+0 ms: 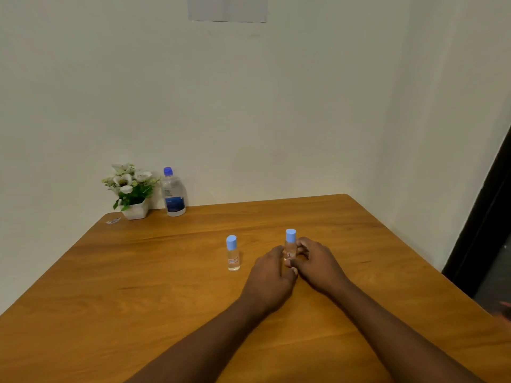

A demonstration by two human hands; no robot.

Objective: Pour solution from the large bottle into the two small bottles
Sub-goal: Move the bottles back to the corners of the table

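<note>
Both hands closed around capped small bottle point(290, 246) upright on counter point(138, 286): left hand point(272, 275) at 9 o'clock, right hand point(315, 262) at 3. Second small bottle point(232, 253) standing apart at 9. Large bottle point(173, 192) far off at 11, capped, beside flower pot point(132, 189).
</note>
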